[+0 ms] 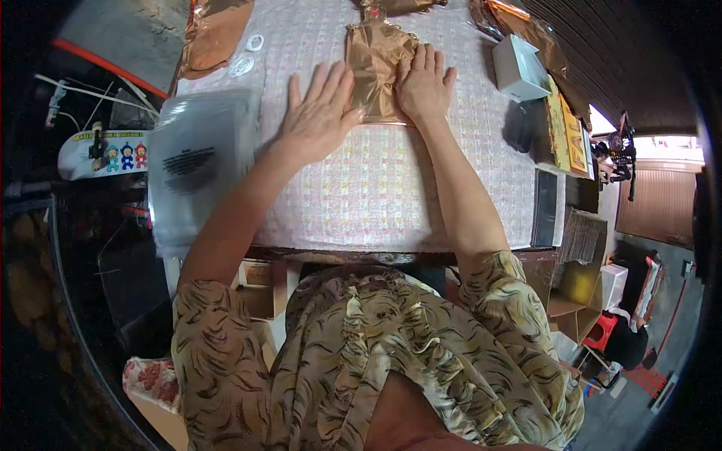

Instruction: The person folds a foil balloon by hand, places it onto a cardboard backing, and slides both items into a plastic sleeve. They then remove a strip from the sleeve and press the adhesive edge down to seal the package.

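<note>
A shiny gold foil piece [374, 71], which looks like a flat, uninflated foil balloon, lies on the cloth-covered table in front of me. It is creased, with a small tab and a red spot at its far end. My left hand [322, 109] lies flat with fingers spread, its fingertips and thumb at the foil's left edge. Flat on the foil's right edge rests my right hand [426, 86], fingers stretched out. Neither hand grips anything.
Clear plastic bags [226, 128] with printed text lie at the table's left edge. Copper-coloured foil [214, 37] and white rings [241, 65] are at the far left. A white box [519, 69] and a yellow printed box [565, 131] stand on the right.
</note>
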### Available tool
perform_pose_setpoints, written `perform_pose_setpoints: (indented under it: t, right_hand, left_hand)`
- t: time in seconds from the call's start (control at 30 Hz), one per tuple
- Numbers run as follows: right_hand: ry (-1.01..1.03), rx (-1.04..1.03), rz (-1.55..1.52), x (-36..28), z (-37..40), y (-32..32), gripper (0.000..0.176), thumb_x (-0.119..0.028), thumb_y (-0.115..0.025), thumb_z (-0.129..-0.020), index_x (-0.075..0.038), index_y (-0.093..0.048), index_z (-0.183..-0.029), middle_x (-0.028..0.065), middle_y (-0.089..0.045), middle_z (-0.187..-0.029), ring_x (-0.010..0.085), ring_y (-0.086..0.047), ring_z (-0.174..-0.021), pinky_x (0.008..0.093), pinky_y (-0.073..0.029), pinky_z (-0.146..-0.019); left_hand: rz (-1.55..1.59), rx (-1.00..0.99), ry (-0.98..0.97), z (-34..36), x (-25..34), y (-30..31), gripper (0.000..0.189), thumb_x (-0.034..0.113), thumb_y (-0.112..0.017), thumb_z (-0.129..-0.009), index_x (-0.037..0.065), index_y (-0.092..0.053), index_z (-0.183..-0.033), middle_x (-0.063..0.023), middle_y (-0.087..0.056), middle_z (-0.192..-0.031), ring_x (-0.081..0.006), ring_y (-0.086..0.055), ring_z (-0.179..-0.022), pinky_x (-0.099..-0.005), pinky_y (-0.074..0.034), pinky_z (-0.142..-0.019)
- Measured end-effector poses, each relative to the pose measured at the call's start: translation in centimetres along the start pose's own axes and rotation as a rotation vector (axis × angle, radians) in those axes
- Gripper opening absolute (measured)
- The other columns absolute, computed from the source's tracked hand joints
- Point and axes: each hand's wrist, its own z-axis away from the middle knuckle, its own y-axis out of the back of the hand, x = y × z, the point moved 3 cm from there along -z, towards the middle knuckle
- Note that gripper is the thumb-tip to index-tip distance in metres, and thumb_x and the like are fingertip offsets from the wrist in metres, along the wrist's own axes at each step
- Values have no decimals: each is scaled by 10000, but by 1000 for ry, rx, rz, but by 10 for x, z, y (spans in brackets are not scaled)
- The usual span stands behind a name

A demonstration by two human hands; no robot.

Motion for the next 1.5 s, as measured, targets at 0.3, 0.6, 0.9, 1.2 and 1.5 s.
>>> perform_pose_setpoints:
  t: [0.3,0.6,0.9,1.2,1.5]
  right_hand:
    - [4,10,-41,1,-1,3,608,-444,-358,-1082,-53,-391,-1547,137,-373,-1640,334,-289,-1541,599,-177,-1236]
    - [28,-2,-153,8,-11,10,505,-421,-498,-1039,-100,-543,-1426,149,-488,-1532,340,-405,-1448,592,-300,-1161]
    - [-238,-333,-247,25,-87,11,355,-325,-749,-830,-38,-761,-1040,209,-741,-1080,391,-694,-1031,502,-517,-900]
    - [147,-477,-1194,27,-98,82,170,-170,-796,-911,-12,-739,-935,38,-735,-906,104,-675,-859,295,-540,-774]
    - [834,-68,-818,14,27,176,101,-82,-748,-894,-57,-762,-991,57,-754,-1153,231,-679,-1134,424,-486,-1050]
  left_hand:
    - [51,51,152,12,-10,-6,807,536,-397,-1065,-4,-185,-1628,-179,-129,-1723,-338,-63,-1603,-653,-26,-1236]
    - [1,83,-54,-15,24,-15,751,557,-408,-1049,93,-288,-1628,-128,-224,-1709,-323,-152,-1588,-695,-31,-1216]
    - [32,37,-28,-14,24,-13,780,567,-440,-1032,74,-300,-1620,-114,-202,-1713,-314,-132,-1591,-681,-58,-1222]
    - [336,449,141,-32,5,-3,1290,334,-894,-775,18,9,-1640,-262,-303,-1639,-362,-339,-1511,-500,-350,-1185]
    - [1065,307,-159,-56,-58,32,548,47,-673,-897,16,-559,-1433,-159,-693,-1279,-223,-669,-1149,-342,-533,-989]
